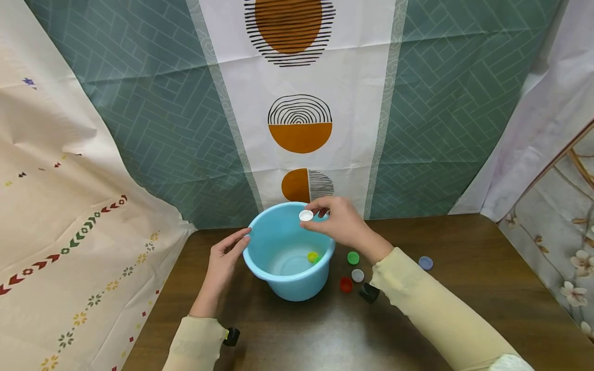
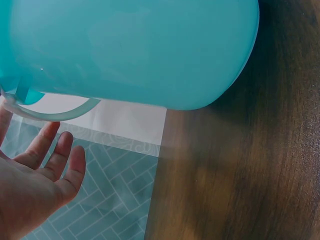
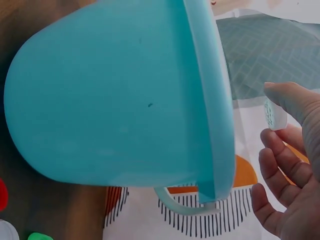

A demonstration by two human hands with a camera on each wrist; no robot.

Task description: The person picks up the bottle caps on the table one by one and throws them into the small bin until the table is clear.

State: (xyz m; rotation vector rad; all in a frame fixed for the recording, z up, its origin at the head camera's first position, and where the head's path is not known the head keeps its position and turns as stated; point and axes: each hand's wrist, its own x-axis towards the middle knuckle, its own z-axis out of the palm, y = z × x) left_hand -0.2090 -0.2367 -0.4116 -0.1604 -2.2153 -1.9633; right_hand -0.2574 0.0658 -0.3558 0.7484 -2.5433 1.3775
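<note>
A light blue plastic basin (image 1: pixel 286 287) with loop handles stands on the brown table. In the head view my left hand (image 1: pixel 224 257) pinches its left rim at the handle with thumb and index finger; in the left wrist view the other fingers (image 2: pixel 62 155) spread loosely below the handle (image 2: pixel 75 111). My right hand (image 1: pixel 341 224) holds a white bottle cap (image 1: pixel 306 215) between thumb and fingertips, over the basin's right rim. The right wrist view shows the cap's ridged side (image 3: pixel 275 115). Inside the basin lie a yellow cap (image 1: pixel 312 256) and a green one (image 1: pixel 317 259).
Right of the basin, on the table (image 1: pixel 297 340), lie a green cap (image 1: pixel 353 257), a white cap (image 1: pixel 357 275) and a red cap (image 1: pixel 346 284). A blue-violet cap (image 1: pixel 425 263) lies farther right, beyond the right forearm. A patterned cloth (image 1: pixel 301 154) hangs behind the basin.
</note>
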